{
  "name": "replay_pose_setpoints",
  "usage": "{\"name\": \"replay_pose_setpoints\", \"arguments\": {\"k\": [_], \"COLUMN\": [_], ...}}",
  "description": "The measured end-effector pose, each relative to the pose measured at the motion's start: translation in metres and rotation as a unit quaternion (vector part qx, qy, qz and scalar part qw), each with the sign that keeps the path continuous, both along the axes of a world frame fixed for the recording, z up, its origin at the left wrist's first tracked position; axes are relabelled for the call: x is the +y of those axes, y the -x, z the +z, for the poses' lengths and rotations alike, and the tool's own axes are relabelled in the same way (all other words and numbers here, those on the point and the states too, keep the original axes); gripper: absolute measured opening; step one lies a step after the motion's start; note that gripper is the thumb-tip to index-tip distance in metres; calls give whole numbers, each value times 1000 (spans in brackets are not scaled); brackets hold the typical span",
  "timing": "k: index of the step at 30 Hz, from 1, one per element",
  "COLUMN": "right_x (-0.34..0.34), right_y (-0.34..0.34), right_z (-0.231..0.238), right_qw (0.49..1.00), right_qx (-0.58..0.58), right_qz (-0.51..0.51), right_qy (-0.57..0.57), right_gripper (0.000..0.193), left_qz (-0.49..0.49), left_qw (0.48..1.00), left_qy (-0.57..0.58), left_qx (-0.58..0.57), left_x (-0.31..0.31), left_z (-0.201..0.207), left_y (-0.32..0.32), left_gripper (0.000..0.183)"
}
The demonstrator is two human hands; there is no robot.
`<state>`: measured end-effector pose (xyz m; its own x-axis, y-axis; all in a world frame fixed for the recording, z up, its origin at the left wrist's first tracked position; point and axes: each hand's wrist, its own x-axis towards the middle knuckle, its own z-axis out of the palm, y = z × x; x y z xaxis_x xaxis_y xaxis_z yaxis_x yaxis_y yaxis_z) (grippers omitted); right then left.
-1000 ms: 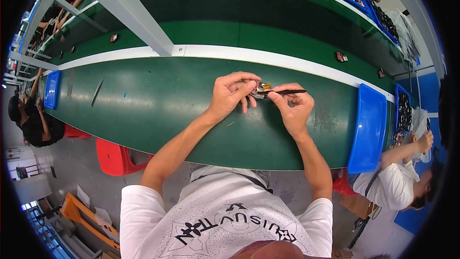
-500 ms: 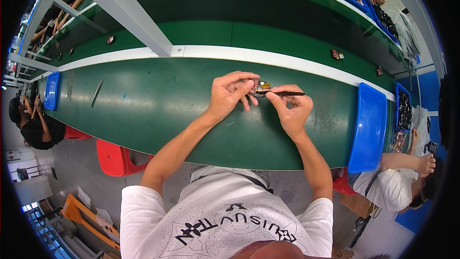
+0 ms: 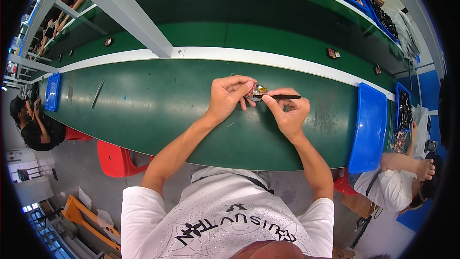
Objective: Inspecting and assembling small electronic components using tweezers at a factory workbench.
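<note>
Above the green tabletop my left hand [image 3: 227, 97] pinches a small electronic assembly [image 3: 259, 90] between thumb and fingers. The assembly has a clear or shiny shell with yellow and reddish parts inside; its finer details are too small to make out. My right hand [image 3: 289, 114] is closed on a slim black pen-like tool [image 3: 286, 97], held nearly level. Its tip lies against or just in front of the assembly's lower edge; contact is hard to tell. My fingers partly cover both things.
A pair of metal tweezers [image 3: 97, 94] lies on the table at left. Blue trays stand at the right [image 3: 368, 128] and far left [image 3: 52, 92]. Beyond a white rail [image 3: 268, 59], a green conveyor carries small assemblies [image 3: 333, 53]. A grey post [image 3: 122, 12] rises there. Co-workers sit at both sides.
Both hands have shifted slightly, the right one left and down with the black tool. The assemblies on the conveyor have moved a little to the left.
</note>
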<state>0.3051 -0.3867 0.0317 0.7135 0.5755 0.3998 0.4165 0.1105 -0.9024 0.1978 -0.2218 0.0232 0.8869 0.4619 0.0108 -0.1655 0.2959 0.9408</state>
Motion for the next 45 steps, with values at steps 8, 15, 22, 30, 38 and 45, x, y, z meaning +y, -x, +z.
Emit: {"name": "replay_pose_setpoints", "arguments": {"k": [8,15,22,30,38,45], "right_x": [4,7,4,4,5,5], "right_y": [2,2,3,2,-1,-2], "right_z": [4,7,11,10,11,15], "right_qw": [996,969,965,968,951,938], "right_qx": [-84,-242,-262,-251,-308,-346], "right_qz": [-28,7,-12,-3,24,10], "right_qy": [-33,-46,-21,-11,-14,1], "right_gripper": [14,23,18,16,17,16], "left_qz": [34,64,71,67,37,-8], "left_qw": [999,997,996,995,997,998], "left_qy": [-26,-36,-52,-68,-59,-52], "left_qx": [17,13,4,-2,22,27], "left_x": [6,-1,-3,-6,-2,1], "left_z": [-4,-2,-4,-5,-6,-7], "left_y": [1,-2,-2,-2,-3,-4], "left_gripper": [21,23,24,20,23,25]}}
